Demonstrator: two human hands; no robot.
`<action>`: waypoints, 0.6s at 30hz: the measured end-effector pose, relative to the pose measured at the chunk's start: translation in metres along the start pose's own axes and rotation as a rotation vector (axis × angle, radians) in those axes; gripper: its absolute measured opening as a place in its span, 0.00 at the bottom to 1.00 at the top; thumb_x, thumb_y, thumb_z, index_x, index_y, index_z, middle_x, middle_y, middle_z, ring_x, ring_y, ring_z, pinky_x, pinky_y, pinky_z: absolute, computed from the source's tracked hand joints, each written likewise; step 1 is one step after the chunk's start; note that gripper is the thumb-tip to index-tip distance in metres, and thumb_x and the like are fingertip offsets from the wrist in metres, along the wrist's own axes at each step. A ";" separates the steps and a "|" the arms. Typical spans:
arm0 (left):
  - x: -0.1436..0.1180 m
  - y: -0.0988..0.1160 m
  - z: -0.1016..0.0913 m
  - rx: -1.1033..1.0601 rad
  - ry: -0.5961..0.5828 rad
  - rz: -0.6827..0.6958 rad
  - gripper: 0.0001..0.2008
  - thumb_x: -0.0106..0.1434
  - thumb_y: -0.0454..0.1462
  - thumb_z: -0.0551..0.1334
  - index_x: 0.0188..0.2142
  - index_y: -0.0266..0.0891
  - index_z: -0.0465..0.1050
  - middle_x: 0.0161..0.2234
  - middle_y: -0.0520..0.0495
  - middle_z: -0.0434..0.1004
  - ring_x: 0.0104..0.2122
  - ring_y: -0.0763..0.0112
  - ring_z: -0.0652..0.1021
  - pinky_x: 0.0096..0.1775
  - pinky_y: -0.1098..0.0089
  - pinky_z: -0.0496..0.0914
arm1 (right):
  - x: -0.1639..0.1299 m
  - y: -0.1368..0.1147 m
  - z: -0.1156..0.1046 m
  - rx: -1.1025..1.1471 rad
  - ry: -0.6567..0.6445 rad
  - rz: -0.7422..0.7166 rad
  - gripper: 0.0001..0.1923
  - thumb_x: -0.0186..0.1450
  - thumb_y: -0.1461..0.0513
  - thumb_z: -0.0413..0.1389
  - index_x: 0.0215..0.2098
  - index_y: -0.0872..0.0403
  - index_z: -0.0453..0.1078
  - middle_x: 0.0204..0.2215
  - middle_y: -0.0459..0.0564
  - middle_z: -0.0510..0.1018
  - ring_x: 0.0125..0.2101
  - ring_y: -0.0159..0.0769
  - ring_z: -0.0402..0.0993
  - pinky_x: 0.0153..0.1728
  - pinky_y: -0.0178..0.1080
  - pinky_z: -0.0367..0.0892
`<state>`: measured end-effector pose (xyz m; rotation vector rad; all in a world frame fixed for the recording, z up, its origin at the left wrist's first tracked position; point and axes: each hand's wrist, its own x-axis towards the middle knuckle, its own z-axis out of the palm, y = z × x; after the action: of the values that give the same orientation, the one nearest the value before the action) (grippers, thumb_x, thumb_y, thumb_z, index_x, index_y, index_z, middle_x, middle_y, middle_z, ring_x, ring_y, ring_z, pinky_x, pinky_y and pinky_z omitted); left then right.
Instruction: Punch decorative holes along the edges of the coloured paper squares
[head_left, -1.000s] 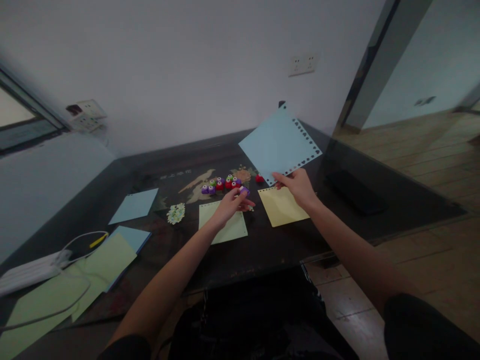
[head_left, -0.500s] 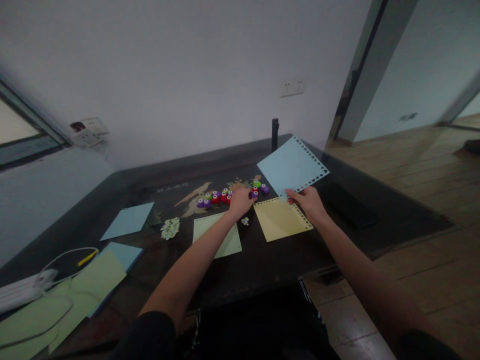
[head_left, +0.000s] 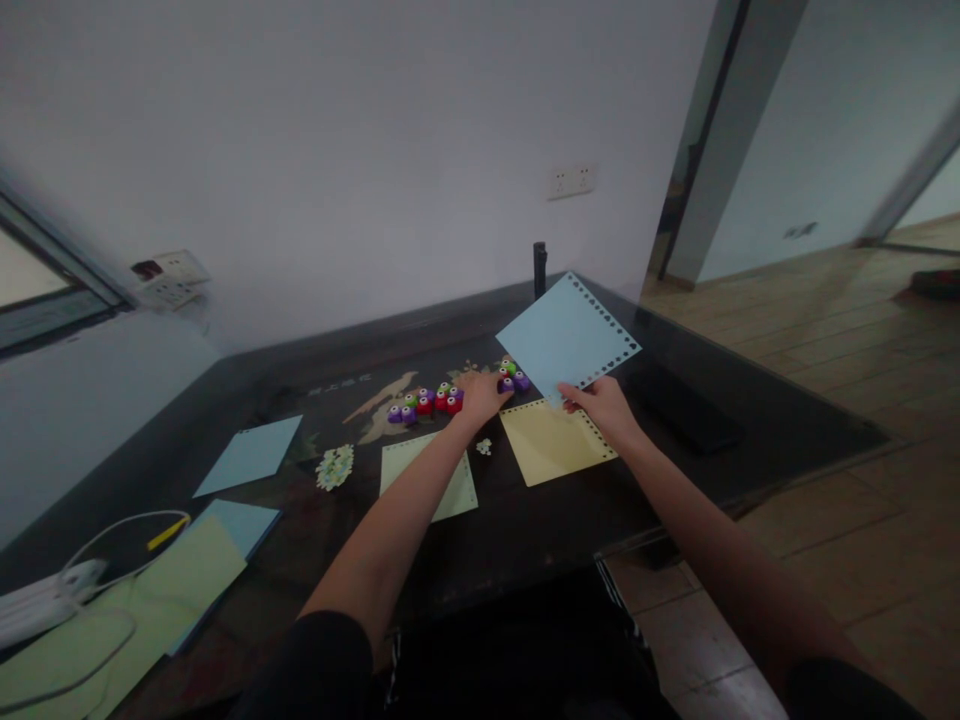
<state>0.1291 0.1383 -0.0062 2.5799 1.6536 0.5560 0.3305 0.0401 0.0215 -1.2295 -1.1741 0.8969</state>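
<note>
In my right hand [head_left: 606, 408] a light blue paper sheet [head_left: 566, 335] is pinched at its lower corner. Rows of punched holes run along two of its edges, and it is raised and tilted over a yellow sheet [head_left: 555, 445]. My left hand [head_left: 481, 396] is closed at a small purple paper punch [head_left: 507, 385], thumb and fingers against its sides. Several red, green and purple punches [head_left: 425, 405] stand left of that hand; a few more are just to its right. Under my left forearm lies a pale green sheet [head_left: 405, 462], partly hidden.
Paper cut-outs form a pile [head_left: 334, 467] and a smaller heap [head_left: 484, 447]. On the left are a blue sheet [head_left: 251, 455], stacked papers [head_left: 180, 570] and a white power strip [head_left: 49, 600] with cable. A black upright object [head_left: 540, 268] stands at the back; a dark flat object [head_left: 686, 415] lies right.
The whole view has shifted slightly, moving the scene a little left. Both hands keep nearly the same places, the right with the blue sheet and the left at the purple punch.
</note>
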 end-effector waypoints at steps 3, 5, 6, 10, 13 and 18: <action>0.008 -0.005 0.007 -0.058 0.001 0.027 0.17 0.59 0.41 0.61 0.46 0.38 0.72 0.42 0.41 0.76 0.44 0.59 0.74 0.48 0.62 0.66 | 0.000 0.001 0.000 0.008 -0.009 -0.007 0.20 0.45 0.50 0.65 0.22 0.58 0.70 0.16 0.49 0.74 0.17 0.32 0.69 0.21 0.36 0.67; 0.010 -0.007 0.010 -0.080 0.002 0.045 0.18 0.58 0.40 0.62 0.47 0.37 0.72 0.43 0.41 0.75 0.44 0.60 0.74 0.48 0.64 0.66 | 0.000 0.001 0.000 0.015 -0.015 -0.009 0.20 0.45 0.50 0.65 0.22 0.58 0.70 0.16 0.49 0.74 0.17 0.32 0.69 0.21 0.36 0.67; 0.010 -0.008 0.010 -0.085 0.002 0.053 0.18 0.58 0.40 0.62 0.48 0.37 0.71 0.44 0.41 0.75 0.44 0.61 0.74 0.48 0.64 0.66 | 0.000 0.001 0.000 0.021 -0.017 -0.006 0.20 0.45 0.50 0.65 0.22 0.58 0.70 0.16 0.48 0.74 0.17 0.32 0.69 0.21 0.35 0.67; 0.004 -0.007 0.001 -0.168 0.022 0.026 0.18 0.56 0.38 0.64 0.46 0.36 0.72 0.44 0.41 0.75 0.42 0.61 0.74 0.47 0.62 0.67 | 0.000 0.003 -0.001 0.040 -0.034 0.010 0.20 0.46 0.50 0.65 0.22 0.58 0.70 0.17 0.48 0.74 0.17 0.31 0.69 0.21 0.35 0.67; -0.005 -0.006 -0.016 -0.387 0.118 -0.076 0.12 0.57 0.38 0.62 0.41 0.36 0.73 0.42 0.40 0.75 0.38 0.64 0.75 0.44 0.63 0.69 | 0.000 0.004 -0.001 0.054 -0.085 0.032 0.20 0.47 0.49 0.65 0.25 0.58 0.70 0.18 0.49 0.75 0.18 0.32 0.70 0.22 0.35 0.68; -0.028 -0.008 -0.048 -1.120 0.154 -0.256 0.21 0.65 0.49 0.50 0.40 0.36 0.72 0.33 0.44 0.77 0.32 0.69 0.77 0.35 0.70 0.71 | -0.002 0.004 0.001 0.046 -0.227 0.055 0.20 0.48 0.49 0.64 0.26 0.58 0.71 0.22 0.50 0.77 0.21 0.32 0.71 0.23 0.35 0.69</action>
<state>0.0971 0.1087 0.0291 1.5171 1.1232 1.2182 0.3296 0.0395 0.0168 -1.1486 -1.2962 1.1215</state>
